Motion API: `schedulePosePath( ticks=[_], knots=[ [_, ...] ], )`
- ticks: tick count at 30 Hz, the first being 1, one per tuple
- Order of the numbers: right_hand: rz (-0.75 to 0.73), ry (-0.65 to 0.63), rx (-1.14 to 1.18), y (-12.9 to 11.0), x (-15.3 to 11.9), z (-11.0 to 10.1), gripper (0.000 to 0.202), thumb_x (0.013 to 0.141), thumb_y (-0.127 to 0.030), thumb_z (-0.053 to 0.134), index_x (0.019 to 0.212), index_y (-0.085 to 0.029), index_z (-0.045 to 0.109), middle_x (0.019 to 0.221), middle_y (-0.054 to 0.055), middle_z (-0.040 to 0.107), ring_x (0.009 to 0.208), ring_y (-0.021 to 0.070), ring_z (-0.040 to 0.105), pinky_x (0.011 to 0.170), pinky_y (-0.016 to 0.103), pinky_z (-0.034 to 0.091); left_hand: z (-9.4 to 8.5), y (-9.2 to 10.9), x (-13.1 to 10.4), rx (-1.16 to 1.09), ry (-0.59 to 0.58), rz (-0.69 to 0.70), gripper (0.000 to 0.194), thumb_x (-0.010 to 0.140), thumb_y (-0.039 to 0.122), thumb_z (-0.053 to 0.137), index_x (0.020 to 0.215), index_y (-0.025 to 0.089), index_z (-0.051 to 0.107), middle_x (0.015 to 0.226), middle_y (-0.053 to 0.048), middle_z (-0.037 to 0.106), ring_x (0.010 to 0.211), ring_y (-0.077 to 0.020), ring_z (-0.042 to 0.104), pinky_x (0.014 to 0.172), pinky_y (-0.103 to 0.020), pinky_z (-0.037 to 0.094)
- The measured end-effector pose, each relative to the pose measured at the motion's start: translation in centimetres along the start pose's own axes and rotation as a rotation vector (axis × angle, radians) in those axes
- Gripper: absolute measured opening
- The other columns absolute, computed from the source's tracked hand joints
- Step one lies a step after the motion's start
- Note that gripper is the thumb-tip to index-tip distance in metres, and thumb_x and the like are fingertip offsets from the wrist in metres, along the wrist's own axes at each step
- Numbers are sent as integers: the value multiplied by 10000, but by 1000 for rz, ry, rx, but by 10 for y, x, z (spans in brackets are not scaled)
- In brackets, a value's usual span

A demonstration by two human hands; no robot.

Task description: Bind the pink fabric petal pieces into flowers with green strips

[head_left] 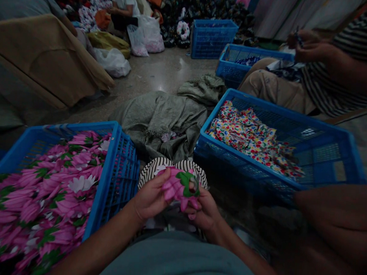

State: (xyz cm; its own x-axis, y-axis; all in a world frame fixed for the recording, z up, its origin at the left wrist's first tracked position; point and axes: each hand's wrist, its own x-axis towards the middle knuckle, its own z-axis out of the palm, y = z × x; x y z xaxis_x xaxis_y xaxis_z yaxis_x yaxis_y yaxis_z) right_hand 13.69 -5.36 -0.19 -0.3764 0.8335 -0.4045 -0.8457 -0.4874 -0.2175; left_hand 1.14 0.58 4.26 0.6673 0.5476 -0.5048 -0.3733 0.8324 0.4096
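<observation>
Above my lap, both hands hold a pink fabric flower [172, 189] with a green leafy piece [184, 182] on its side. My left hand [152, 199] grips the petals from the left, thumb on top. My right hand [205, 207] pinches the other side near the green piece; a small greyish detail shows by those fingertips, too dark to make out. Under the flower lies black-and-white striped cloth [151, 170] over my knees. At my left stands a blue crate [117, 151] heaped with similar pink flowers [47, 188], some with white petals.
Right of my knees, another blue crate [323, 139] holds colourful dotted fabric pieces [247, 136]. A grey-green sack [160, 112] lies ahead on the floor. A person in a striped top [354, 51] sits at right, hands busy. Farther off are blue crates [213, 39] and plastic bags [150, 34].
</observation>
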Motion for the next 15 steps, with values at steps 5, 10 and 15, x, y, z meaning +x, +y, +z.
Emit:
schedulePosePath(
  ticks=[5,10,15],
  knots=[
    [32,32,79,6,6,-1,307,757,-430,576,611,-166,517,280,-110,334,254,32,141,278,131,235,-6,-1,-3,-64,98,36,125,732,281,599,726,163,640,624,-20,653,554,-140,594,526,-243,470],
    [122,30,108,16,14,-5,307,777,-353,553,562,-146,482,317,-90,390,257,14,149,276,121,201,-5,-5,-11,49,120,32,130,724,286,633,719,157,620,581,7,627,505,-96,574,477,-183,443],
    [84,-23,-86,18,9,3,355,763,-457,552,572,-173,458,270,-104,332,236,39,197,264,139,226,-4,15,-29,328,379,120,254,810,328,487,686,153,624,554,-19,626,558,-151,608,620,-286,507]
  ],
)
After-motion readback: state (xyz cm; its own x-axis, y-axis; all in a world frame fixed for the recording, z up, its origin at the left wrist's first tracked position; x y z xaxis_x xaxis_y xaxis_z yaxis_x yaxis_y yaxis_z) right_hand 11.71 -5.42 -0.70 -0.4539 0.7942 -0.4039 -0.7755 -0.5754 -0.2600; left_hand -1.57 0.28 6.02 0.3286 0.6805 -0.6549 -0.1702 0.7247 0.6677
